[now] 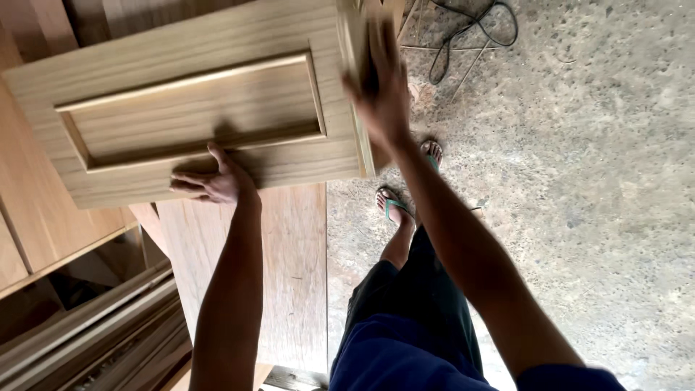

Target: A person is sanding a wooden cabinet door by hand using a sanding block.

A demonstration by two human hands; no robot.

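Panel door (195, 108) of stiff, likely hefty wood seems best gripped by its edges: left hand (210, 181) lies flat, fingers spread, on its frame, right hand (380, 83), blurred, clasps its side edge.

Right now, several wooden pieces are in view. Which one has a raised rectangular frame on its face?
The light wooden panel under the left hand and right hand. The board beneath it is flat and plain.
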